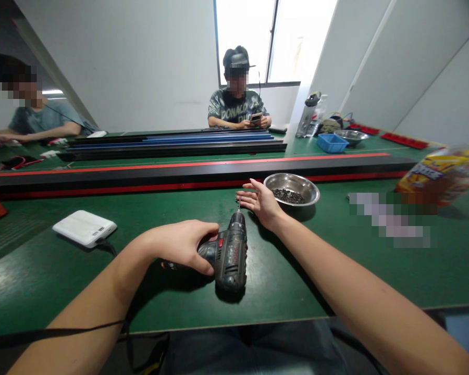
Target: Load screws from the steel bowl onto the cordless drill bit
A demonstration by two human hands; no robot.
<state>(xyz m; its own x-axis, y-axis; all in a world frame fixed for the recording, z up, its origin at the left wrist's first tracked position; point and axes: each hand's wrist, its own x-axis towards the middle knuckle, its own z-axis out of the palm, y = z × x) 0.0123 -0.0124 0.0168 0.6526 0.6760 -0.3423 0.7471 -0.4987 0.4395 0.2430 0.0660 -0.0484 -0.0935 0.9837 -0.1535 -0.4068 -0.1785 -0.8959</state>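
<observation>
A dark cordless drill lies on its side on the green table, its thin bit pointing away from me. My left hand is closed round its handle, with the thumb on top and the other fingers mostly hidden. Just right of the bit tip, my right hand is open, fingers spread and holding nothing that I can see. Beside that hand stands a shiny metal bowl with many small dark screws in it.
A long black-and-red bar crosses the table beyond my hands. At left lies a white power bank with a cable. A snack bag and a blurred flat item are at right. Two people sit across and to the left.
</observation>
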